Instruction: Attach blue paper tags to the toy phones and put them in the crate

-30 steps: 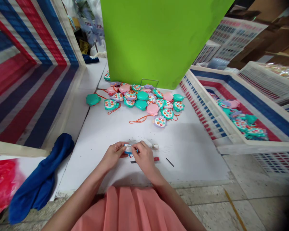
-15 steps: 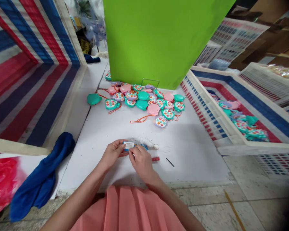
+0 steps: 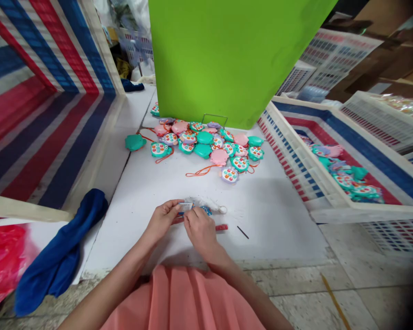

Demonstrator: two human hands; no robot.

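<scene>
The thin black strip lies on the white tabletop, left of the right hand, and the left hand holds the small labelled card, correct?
Wrong side: the head view shows the thin black strip to the right of the right hand, on the white tabletop. The left hand does hold the small labelled card.

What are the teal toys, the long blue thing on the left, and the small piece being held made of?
Teal toys: probably hard plastic, from their smooth, softly shiny, molded shells.
Blue thing: soft, matte fabric, judging by its limp folds.
Held piece: its pale, printed-looking face suggests paper or card; too small to be sure.
</scene>
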